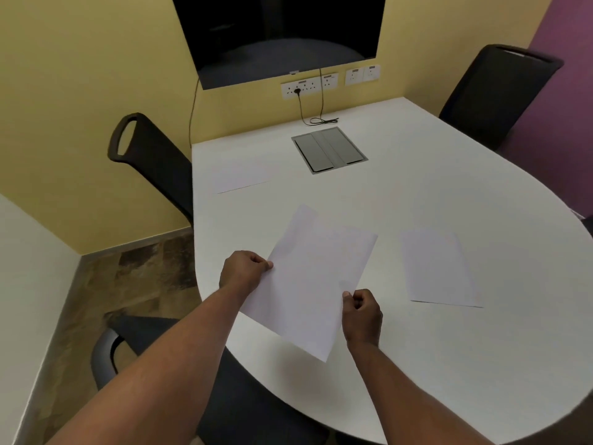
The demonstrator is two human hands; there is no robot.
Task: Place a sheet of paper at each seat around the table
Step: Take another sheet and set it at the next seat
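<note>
I hold white paper [308, 284] just above the near-left edge of the white table [449, 194]. My left hand [242, 269] pinches its left edge. My right hand [362, 313] pinches its right edge. The far corner looks like a second sheet fanned out behind the first. One sheet [439, 268] lies flat on the table to the right of my hands. Another sheet [244, 178] lies at the far left, in front of a black chair [150, 155].
A second black chair [491, 94] stands at the far right, a third [154, 342] sits below my arms. A grey cable hatch [330, 149] is set into the table. Wall sockets [308, 86] and a dark screen [282, 36] are on the yellow wall, with a cable trailing onto the table.
</note>
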